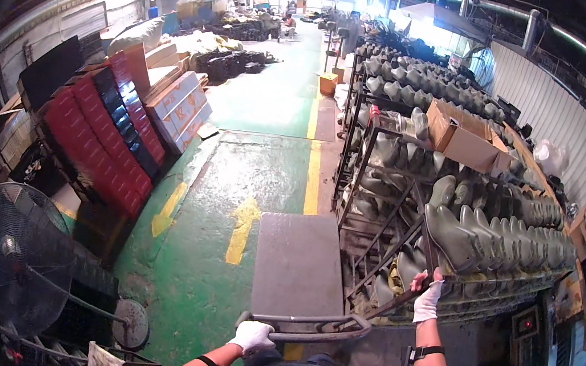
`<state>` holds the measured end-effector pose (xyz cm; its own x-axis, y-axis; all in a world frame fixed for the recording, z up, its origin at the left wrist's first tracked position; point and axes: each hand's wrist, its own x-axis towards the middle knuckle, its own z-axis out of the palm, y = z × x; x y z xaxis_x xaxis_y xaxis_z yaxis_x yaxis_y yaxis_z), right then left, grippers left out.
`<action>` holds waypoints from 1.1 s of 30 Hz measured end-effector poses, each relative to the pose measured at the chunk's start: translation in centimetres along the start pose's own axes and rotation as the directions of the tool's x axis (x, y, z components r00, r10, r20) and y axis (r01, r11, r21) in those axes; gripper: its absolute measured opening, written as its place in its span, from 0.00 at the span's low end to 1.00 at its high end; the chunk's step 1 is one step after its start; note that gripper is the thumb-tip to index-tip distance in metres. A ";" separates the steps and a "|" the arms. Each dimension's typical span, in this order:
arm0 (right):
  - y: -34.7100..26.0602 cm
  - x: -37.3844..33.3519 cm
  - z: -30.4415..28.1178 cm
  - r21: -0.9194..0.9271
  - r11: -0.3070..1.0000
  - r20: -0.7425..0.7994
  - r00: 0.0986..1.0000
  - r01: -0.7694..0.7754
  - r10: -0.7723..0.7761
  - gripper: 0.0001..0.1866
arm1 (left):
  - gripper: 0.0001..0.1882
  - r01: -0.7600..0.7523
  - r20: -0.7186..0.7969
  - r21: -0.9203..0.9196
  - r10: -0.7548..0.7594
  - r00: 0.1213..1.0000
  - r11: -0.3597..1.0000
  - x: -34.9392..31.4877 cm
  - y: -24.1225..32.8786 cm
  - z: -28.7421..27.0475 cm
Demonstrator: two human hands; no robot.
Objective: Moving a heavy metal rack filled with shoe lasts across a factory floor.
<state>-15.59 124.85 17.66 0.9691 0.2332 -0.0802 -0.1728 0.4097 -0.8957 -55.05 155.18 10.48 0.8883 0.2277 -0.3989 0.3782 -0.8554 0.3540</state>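
Past the right hand's [427, 303] fingers, a rack [431, 251] bears rows of green boots [480, 239], with an open box [475, 143] on top farther off, its contents unclear. The cart's handle [305, 321] lies under the left hand's [252, 334] fingers, curled over it, its bed [301, 264] ahead of them, while the right fingers wrap the rack's frame. The left forearm slants inward; the right reaches farther forward, straighter.

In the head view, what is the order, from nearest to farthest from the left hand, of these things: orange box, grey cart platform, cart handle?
1. Cart handle: in the left hand.
2. Grey cart platform: just beyond the handle.
3. Orange box: far ahead, right of the walkway.
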 end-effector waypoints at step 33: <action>1.2 -0.4 -1.0 0.033 0.999 -0.032 0.999 -0.023 0.024 0.39 | 0.21 -0.027 0.135 -0.008 0.028 0.991 1.000 2.2 0.3 -3.4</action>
<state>-15.99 124.39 16.13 0.9698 0.2148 -0.1154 -0.2005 0.4329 -0.8789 -52.07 157.05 12.56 0.8553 0.1391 -0.4991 0.3562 -0.8574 0.3714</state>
